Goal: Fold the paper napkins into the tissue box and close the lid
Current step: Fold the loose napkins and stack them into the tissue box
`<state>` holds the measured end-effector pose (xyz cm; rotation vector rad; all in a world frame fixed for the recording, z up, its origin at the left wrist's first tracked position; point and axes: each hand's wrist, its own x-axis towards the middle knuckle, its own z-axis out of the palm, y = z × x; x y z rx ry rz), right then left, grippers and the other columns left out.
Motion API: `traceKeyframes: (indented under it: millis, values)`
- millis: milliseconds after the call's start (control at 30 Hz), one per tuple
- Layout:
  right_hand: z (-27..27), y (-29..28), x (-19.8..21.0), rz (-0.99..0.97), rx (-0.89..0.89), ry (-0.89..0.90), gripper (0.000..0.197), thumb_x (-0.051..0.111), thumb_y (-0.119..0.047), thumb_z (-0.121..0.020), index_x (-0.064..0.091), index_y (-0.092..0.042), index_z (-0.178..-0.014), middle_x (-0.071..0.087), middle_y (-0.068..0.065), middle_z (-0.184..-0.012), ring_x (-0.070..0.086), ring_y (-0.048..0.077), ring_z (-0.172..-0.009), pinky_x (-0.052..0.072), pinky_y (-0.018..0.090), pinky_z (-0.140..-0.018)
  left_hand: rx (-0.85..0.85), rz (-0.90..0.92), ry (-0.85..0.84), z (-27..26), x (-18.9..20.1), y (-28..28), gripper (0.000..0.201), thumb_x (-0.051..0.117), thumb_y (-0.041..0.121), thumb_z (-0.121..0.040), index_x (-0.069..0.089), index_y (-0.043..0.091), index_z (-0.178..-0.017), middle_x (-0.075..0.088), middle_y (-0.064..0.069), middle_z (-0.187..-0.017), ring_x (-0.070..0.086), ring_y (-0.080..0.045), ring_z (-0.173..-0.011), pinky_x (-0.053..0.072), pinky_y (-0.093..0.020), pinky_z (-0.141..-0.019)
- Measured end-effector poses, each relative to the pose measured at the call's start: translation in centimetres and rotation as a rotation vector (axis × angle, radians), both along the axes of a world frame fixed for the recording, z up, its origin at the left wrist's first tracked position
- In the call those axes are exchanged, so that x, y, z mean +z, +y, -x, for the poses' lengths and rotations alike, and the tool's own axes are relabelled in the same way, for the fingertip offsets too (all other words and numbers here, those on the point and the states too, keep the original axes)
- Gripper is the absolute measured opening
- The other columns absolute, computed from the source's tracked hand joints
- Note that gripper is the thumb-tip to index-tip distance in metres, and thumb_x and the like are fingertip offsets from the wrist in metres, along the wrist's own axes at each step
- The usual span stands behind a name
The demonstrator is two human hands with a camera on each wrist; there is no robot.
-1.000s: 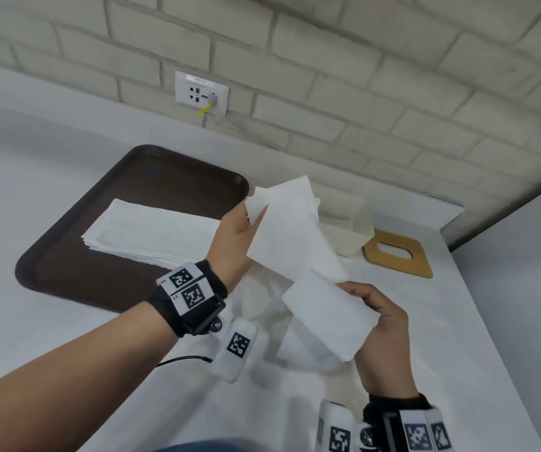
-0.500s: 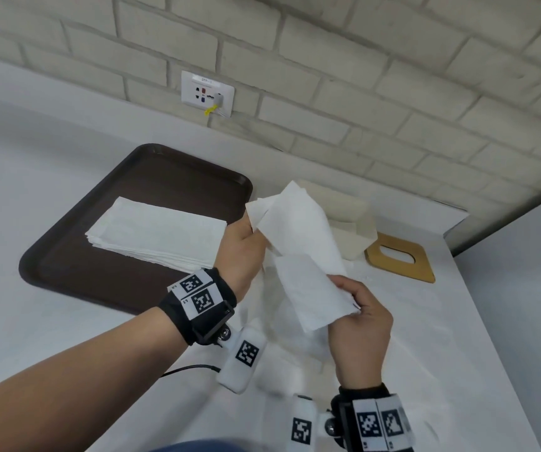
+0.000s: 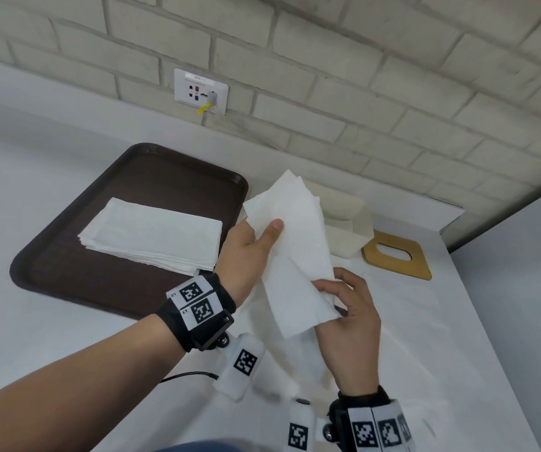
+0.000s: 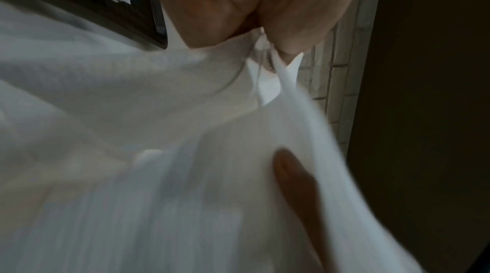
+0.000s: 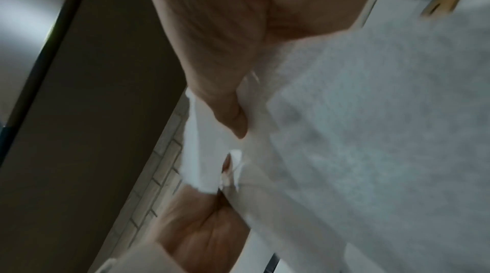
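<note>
A white paper napkin (image 3: 298, 256) hangs in the air between both hands, folded into a long strip. My left hand (image 3: 252, 246) pinches its upper end, thumb on the front. My right hand (image 3: 347, 308) pinches the lower end. The left wrist view shows the napkin (image 4: 238, 172) blurred, and so does the right wrist view, with the napkin (image 5: 358, 131) under the thumb. Behind the napkin stands the cream tissue box (image 3: 350, 223), open on top and partly hidden. Its wooden lid (image 3: 396, 259) with an oval slot lies flat to the right of the box.
A dark brown tray (image 3: 138, 177) at the left carries a stack of flat napkins (image 3: 151, 236). A wall socket (image 3: 200, 91) sits on the brick wall behind. The white table (image 3: 458, 353) ends at a grey wall on the right.
The hands have come closer together and the napkin has gone from a loose spread sheet to a narrower folded strip. The right hand rose toward the left one.
</note>
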<state>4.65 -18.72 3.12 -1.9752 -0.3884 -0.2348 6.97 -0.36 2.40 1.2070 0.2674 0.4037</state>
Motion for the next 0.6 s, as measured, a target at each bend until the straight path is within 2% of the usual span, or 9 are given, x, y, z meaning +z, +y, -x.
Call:
traceKeyframes:
  millis: [67, 133, 200, 267, 333, 400, 433, 500, 600]
  values:
    - [0.0, -1.9, 0.6, 0.09, 0.071, 0.003, 0.016, 0.075, -0.03, -0.073, 0.077, -0.034, -0.089, 0.06, -0.014, -0.125, 0.062, 0.001, -0.113, 0.049, 0.013, -0.083, 0.025, -0.086, -0.02, -0.2, 0.2, 0.9, 0.016, 0.061, 0.019, -0.105, 0.073, 0.018, -0.115, 0.079, 0.007, -0.11, 0.074, -0.01, -0.105, 0.057, -0.028, -0.09]
    - [0.0, -4.1, 2.3, 0.193, 0.242, 0.023, 0.021, 0.078, -0.018, -0.074, 0.078, -0.033, -0.089, 0.066, -0.015, -0.115, 0.067, 0.005, -0.106, 0.051, 0.017, -0.08, 0.023, -0.233, -0.037, -0.4, 0.4, 2.4, 0.019, 0.062, 0.02, -0.104, 0.073, 0.017, -0.119, 0.078, 0.012, -0.108, 0.073, -0.004, -0.103, 0.054, -0.02, -0.086]
    - [0.3, -5.6, 4.8, 0.242, 0.422, 0.039, 0.037, 0.079, 0.004, -0.07, 0.08, -0.028, -0.089, 0.073, -0.011, -0.1, 0.072, 0.011, -0.092, 0.054, 0.023, -0.074, -0.039, -0.448, -0.043, -0.4, 0.6, 3.9, 0.023, 0.063, 0.024, -0.103, 0.072, 0.016, -0.123, 0.077, 0.013, -0.112, 0.072, -0.002, -0.104, 0.055, -0.021, -0.088]
    - [0.7, -5.8, 7.5, 0.145, 0.494, 0.108, 0.031, 0.076, -0.003, -0.068, 0.081, -0.025, -0.09, 0.076, -0.007, -0.09, 0.074, 0.014, -0.084, 0.055, 0.022, -0.071, -0.143, -0.593, -0.041, -0.4, 0.8, 4.6, 0.025, 0.065, 0.028, -0.102, 0.073, 0.017, -0.123, 0.077, 0.012, -0.113, 0.072, -0.003, -0.103, 0.056, -0.026, -0.09]
    - [0.4, -4.8, 8.8, 0.025, 0.464, 0.136, 0.032, 0.073, -0.019, -0.068, 0.08, -0.025, -0.099, 0.076, -0.003, -0.083, 0.073, 0.013, -0.081, 0.054, 0.019, -0.071, -0.22, -0.618, -0.055, -0.3, 1.1, 4.6, 0.027, 0.068, 0.031, -0.1, 0.073, 0.019, -0.123, 0.078, 0.01, -0.111, 0.073, -0.007, -0.102, 0.058, -0.029, -0.089]
    - [-0.6, -3.4, 8.3, -0.036, 0.382, 0.144, 0.045, 0.079, -0.015, -0.074, 0.074, -0.03, -0.116, 0.073, 0.002, -0.083, 0.07, 0.014, -0.081, 0.054, 0.021, -0.076, -0.26, -0.602, -0.098, 0.0, 1.5, 4.2, 0.031, 0.069, 0.033, -0.097, 0.073, 0.018, -0.124, 0.078, 0.008, -0.113, 0.074, -0.011, -0.105, 0.059, -0.031, -0.091]
    - [-1.2, -2.6, 7.6, -0.063, 0.311, 0.157, 0.048, 0.083, -0.01, -0.079, 0.072, -0.032, -0.12, 0.075, -0.001, -0.092, 0.07, 0.011, -0.091, 0.055, 0.024, -0.085, -0.274, -0.59, -0.124, 0.2, 1.6, 3.9, 0.032, 0.07, 0.031, -0.096, 0.073, 0.017, -0.125, 0.078, 0.009, -0.115, 0.073, -0.01, -0.107, 0.058, -0.03, -0.092]
    - [-2.2, -1.0, 6.1, -0.129, 0.138, 0.203, 0.04, 0.082, -0.014, -0.085, 0.072, -0.035, -0.118, 0.074, -0.014, -0.113, 0.068, 0.006, -0.111, 0.053, 0.036, -0.102, -0.276, -0.552, -0.155, 0.5, 1.6, 3.4, 0.028, 0.072, 0.025, -0.097, 0.073, 0.015, -0.124, 0.078, 0.009, -0.115, 0.073, -0.009, -0.108, 0.056, -0.027, -0.093]
    - [-2.6, 0.5, 4.4, -0.233, -0.006, 0.289, 0.025, 0.08, -0.026, -0.088, 0.074, -0.029, -0.112, 0.077, -0.011, -0.11, 0.072, 0.01, -0.106, 0.057, 0.045, -0.097, -0.271, -0.388, -0.119, 1.0, 1.4, 2.9, 0.025, 0.073, 0.02, -0.095, 0.074, 0.013, -0.12, 0.079, 0.004, -0.113, 0.075, -0.014, -0.105, 0.059, -0.034, -0.093]
